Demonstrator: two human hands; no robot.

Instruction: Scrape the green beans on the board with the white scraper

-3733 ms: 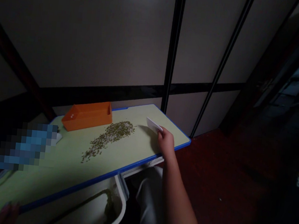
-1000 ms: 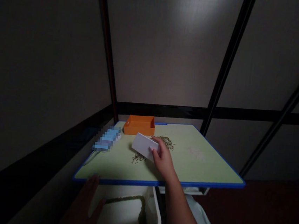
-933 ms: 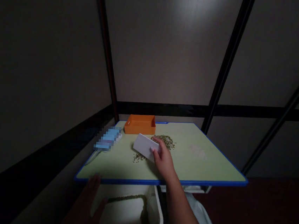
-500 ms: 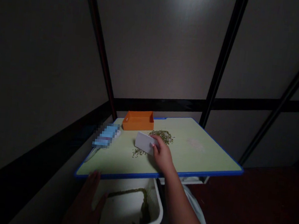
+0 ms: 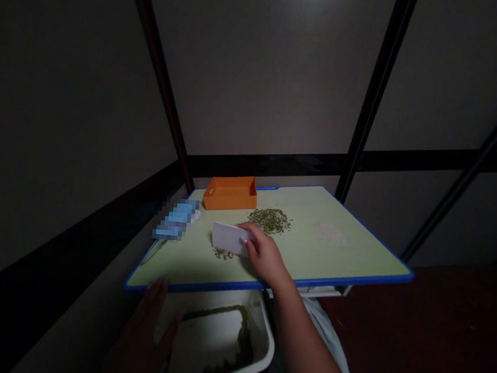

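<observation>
My right hand [image 5: 263, 256] pinches a flat white card [image 5: 229, 238], its lower edge resting on the pale green tabletop [image 5: 334, 254]. Just below the card lies a small clump of green beans [image 5: 223, 255]. A larger heap of beans [image 5: 269, 219] sits further back. My left hand [image 5: 155, 312] grips the left rim of a white tub [image 5: 260, 334] held under the table's front edge. Beans line the inside of the tub.
An orange tray [image 5: 230, 193] stands at the back of the table. A blurred blue object [image 5: 175, 221] lies at the left edge with a cable trailing from it. Grey wall panels with dark frames close in behind and left. Dark red floor lies to the right.
My right hand has drawn the card toward the table's front-left, pushing a small clump of beans away from the main heap. The left hand stays on the tub below the edge.
</observation>
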